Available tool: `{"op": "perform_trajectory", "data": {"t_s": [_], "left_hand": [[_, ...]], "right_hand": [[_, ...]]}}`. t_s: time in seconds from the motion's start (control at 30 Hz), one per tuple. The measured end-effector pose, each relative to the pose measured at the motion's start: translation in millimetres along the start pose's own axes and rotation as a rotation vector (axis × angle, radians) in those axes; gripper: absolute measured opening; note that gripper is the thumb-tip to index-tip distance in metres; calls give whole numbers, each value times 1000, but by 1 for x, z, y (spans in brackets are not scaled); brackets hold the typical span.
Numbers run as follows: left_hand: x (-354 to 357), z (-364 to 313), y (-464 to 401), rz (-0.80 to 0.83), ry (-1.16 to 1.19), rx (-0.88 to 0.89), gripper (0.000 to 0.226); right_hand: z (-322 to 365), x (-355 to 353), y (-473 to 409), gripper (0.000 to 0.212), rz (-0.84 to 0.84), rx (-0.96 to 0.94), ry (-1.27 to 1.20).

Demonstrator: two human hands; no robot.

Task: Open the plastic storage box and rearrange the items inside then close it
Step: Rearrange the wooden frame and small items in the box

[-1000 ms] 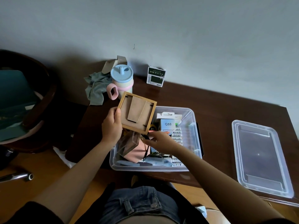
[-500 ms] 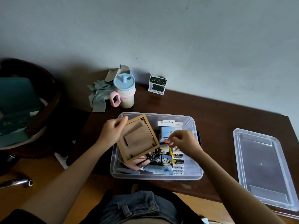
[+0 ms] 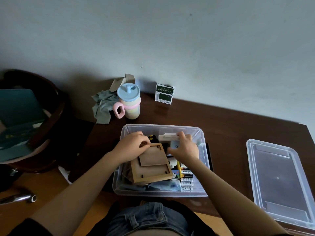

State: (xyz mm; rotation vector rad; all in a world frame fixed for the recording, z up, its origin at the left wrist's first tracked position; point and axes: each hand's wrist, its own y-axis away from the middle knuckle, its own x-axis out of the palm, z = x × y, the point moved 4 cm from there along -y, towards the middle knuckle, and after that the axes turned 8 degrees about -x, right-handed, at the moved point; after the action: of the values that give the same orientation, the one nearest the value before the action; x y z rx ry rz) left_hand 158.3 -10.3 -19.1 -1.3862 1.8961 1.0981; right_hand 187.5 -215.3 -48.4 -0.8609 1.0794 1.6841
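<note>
One dark wooden table (image 3: 238,126) meets grey wall (image 3: 187,40).

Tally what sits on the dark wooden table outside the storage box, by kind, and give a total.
Clear plastic lid: 1
Pastel cup with blue lid and pink handle: 1
Small green and white carton: 1
Crumpled grey-green cloth: 1
Torn brown cardboard piece: 1
Total: 5

Counts on and around the desk

One storage box (image 3: 202,133), one lid (image 3: 279,181), one wooden frame (image 3: 151,166), one cup (image 3: 130,102), one green carton (image 3: 164,94), two hands.
</note>
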Motion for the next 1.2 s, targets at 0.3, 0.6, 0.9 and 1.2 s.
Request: {"op": "perform_trajectory", "data": {"t_s": [0.3,0.6,0.9,1.2], "left_hand": [[7,-19,-19,159,-5,-36,38],[22,-40,-41,-123,-315,-200,36],[32,-55,-57,-99,-413,-185,32],[52,-53,-62,111,-331,-92,39]], "right_hand": [[1,3,11,66,-169,-58,-263],[-12,27,23,71,22,171,-440],[-11,55,36,32,129,277,-824],[-21,58,21,34,108,434,-990]]}}
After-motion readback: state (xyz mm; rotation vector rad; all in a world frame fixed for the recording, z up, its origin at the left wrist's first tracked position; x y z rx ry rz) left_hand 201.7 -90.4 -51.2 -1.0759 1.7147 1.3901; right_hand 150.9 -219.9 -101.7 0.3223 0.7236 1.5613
